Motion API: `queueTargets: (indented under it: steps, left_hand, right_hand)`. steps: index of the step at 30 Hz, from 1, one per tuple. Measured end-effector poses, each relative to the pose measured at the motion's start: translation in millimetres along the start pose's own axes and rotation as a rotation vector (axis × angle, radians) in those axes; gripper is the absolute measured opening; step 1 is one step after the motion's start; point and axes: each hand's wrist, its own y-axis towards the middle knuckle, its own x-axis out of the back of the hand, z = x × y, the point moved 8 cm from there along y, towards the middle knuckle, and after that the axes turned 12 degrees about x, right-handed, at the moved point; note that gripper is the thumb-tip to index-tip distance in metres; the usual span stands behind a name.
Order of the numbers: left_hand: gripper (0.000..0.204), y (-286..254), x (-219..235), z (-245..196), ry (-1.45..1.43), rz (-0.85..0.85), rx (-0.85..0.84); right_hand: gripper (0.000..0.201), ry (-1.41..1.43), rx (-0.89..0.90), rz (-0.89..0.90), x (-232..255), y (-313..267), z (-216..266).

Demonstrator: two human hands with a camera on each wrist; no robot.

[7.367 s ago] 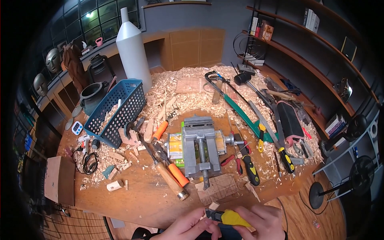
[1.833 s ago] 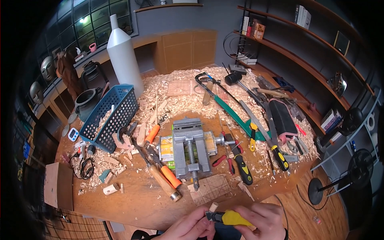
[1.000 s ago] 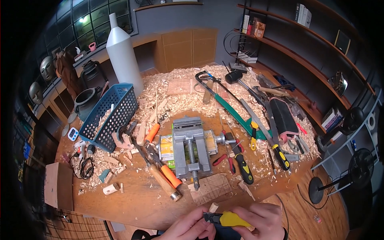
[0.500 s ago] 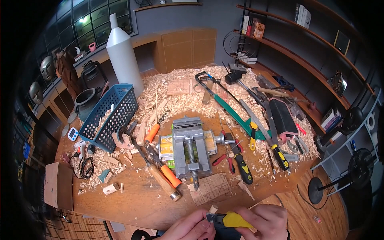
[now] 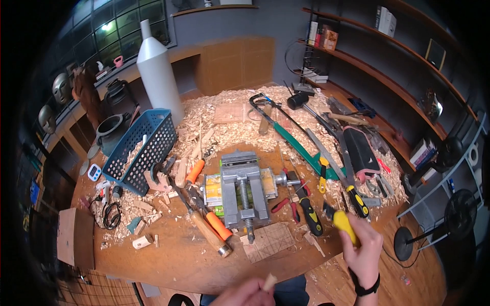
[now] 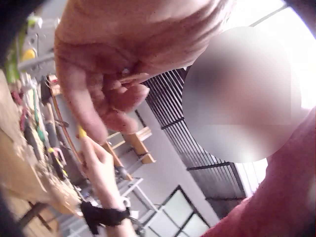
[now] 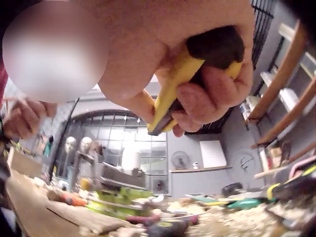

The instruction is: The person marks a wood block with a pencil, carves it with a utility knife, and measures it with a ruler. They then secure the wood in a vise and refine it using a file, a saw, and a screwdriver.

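At the near edge in the head view, my left hand (image 5: 246, 294) pinches a small pale wooden piece (image 5: 269, 282), its end sticking up past the fingers. My right hand (image 5: 365, 249), with a black band on the wrist, is out to the right over the table's near right side. It grips a yellow-handled tool (image 5: 344, 226) with a dark front end that points up and left and is blurred. In the right wrist view the fingers curl round the tool's yellow and black body (image 7: 173, 91). The left wrist view shows my left fingers (image 6: 126, 98) curled in, hiding most of the piece.
A grey metal vise (image 5: 245, 188) stands mid-table before a marked wooden board (image 5: 268, 242). Chisels with a wooden handle (image 5: 209, 232) and an orange handle (image 5: 218, 226) lie left of it. A black-and-yellow handle (image 5: 310, 217), a green-framed saw (image 5: 301, 145) and wood shavings (image 5: 224, 97) surround it.
My right hand has taken the yellow-handled tool away from the wooden piece, up and to the right. My left hand keeps the piece and has dropped slightly lower.
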Motion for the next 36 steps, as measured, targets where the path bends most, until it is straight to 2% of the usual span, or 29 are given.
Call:
queueTargets:
  steps: [2, 4, 7, 9, 12, 15, 22, 24, 25, 26, 28, 29, 30, 32, 36]
  left_hand:
    - [0.023, 11, 14, 0, -0.189, -0.002, -0.051]
    - [0.026, 18, 16, -1, -0.12, 0.059, -0.018]
    - [0.031, 24, 14, 5, -0.215, 0.129, -0.032]
    - [0.035, 25, 15, 9, -0.23, 0.136, -0.003]
    - [0.038, 21, 15, 12, -0.283, 0.08, 0.082]
    - [0.038, 19, 14, 16, -0.331, 0.148, 0.078]
    - [0.036, 19, 7, 4, -0.259, 0.147, 0.038]
    - [0.029, 25, 10, -2, -0.36, 0.019, 0.005]
    - [0.031, 27, 13, -3, -0.285, 0.021, -0.032]
    - [0.031, 21, 14, 1, -0.281, 0.026, -0.033]
    - [0.034, 9, 3, 20, -0.179, 0.171, 0.162]
    - [0.033, 11, 7, 14, -0.236, 0.133, 0.11]
    - [0.034, 20, 21, 29, -0.338, 0.152, 0.039]
    - [0.035, 24, 26, 32, -0.409, 0.129, 0.095]
    - [0.035, 27, 24, 23, -0.47, 0.082, 0.078]
  right_hand:
    - [0.034, 0.092, -0.012, 0.053, -5, -3, 12]
    - [0.035, 0.192, -0.048, 0.138, -8, -8, 28]
    - [0.037, 0.278, -0.017, 0.204, -4, -4, 59]
    - [0.04, 0.388, 0.161, 0.134, 7, 2, 88]
    - [0.041, 0.393, 0.192, 0.179, 9, 7, 95]
    - [0.041, 0.377, 0.22, 0.201, 12, 8, 98]
    - [0.042, 0.358, 0.227, 0.202, 12, 12, 96]
    - [0.036, 0.317, 0.201, 0.284, -7, 10, 81]
    - [0.034, 0.222, 0.126, 0.213, -12, 5, 71]
    - [0.034, 0.218, 0.124, 0.209, -20, 5, 57]
    - [0.033, -0.008, -0.028, -0.031, -7, 11, 10]
    - [0.033, -0.002, -0.019, -0.03, -7, 13, 12]
    - [0.034, 0.052, -0.015, 0.009, -7, 11, 17]
    - [0.034, 0.097, -0.018, 0.041, -6, 6, 26]
    - [0.036, 0.228, -0.036, 0.141, -2, 2, 50]
